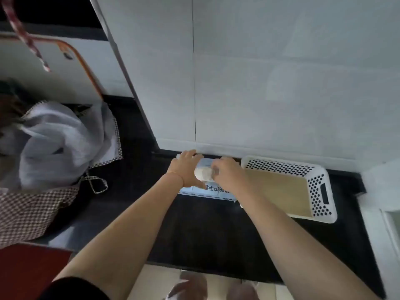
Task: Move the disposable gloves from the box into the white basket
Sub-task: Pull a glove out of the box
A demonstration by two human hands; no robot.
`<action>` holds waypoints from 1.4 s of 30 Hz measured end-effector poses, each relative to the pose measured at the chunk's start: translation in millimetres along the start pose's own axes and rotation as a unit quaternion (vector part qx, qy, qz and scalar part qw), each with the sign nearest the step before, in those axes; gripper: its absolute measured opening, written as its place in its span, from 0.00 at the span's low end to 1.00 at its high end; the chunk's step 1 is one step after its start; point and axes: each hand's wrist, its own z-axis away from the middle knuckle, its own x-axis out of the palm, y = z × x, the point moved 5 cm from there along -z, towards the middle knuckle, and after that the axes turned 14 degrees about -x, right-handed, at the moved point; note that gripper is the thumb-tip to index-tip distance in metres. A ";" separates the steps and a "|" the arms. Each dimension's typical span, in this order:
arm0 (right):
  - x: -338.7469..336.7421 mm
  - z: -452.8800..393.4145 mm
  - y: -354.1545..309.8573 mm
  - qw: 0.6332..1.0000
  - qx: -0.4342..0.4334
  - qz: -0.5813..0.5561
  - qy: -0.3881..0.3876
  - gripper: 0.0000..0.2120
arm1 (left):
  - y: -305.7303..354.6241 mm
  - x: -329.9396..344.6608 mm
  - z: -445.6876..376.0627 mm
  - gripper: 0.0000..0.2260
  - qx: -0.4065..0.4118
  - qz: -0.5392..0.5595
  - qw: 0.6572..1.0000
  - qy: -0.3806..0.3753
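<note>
A light blue glove box [207,192] with dark lettering lies on the black counter against the white wall. My left hand [187,167] rests on the box's left top, fingers spread over it. My right hand [227,172] pinches a pale wad of gloves [203,173] at the box's opening. The white perforated basket [318,187] stands directly to the right of the box, and its tan floor shows nothing inside.
A checked cloth bag [32,208] holding a white plastic bag [56,139] sits at the left of the counter. A white board with an orange rim [65,59] leans behind it. The counter's front edge [216,271] runs below my arms.
</note>
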 end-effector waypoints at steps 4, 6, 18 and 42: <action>14.9 -7.8 -10.2 0.999 0.019 0.003 -0.026 0.12 | -9.2 14.0 -10.5 0.46 -0.003 -0.008 0.999 -0.035; 18.1 -9.3 -11.2 1.000 0.020 0.015 -0.012 0.07 | -11.8 21.7 -14.6 0.46 0.001 -0.009 0.999 -0.048; -46.6 -6.3 -19.7 0.953 0.069 -0.224 0.191 0.06 | -19.2 31.4 -18.4 0.45 -0.003 0.037 0.999 -0.025; -76.9 0.9 -20.8 0.937 0.087 -0.217 0.259 0.02 | -5.6 19.9 2.7 0.32 -0.011 0.265 0.962 -0.061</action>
